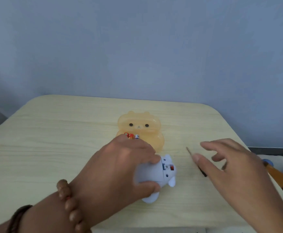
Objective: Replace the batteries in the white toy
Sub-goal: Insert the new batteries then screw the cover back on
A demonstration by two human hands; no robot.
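Left hand (120, 165) is gripping the seemingly light, rigid white toy (147, 175) around its smooth body; right hand (238, 167) is hovering open-fingered.

Pale wood table (53, 132) (blue-grey wall (137, 47))

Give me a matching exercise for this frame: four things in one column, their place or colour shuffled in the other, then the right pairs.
Things
1. white toy
2. batteries
3. screwdriver
4. bear-shaped case

Places or colours
A. lies on the table, partly under the open right hand
B. translucent orange, beyond the toy
C. gripped by the left hand
D. inside the near half of the case

Pairs: 1-C, 2-D, 3-A, 4-B
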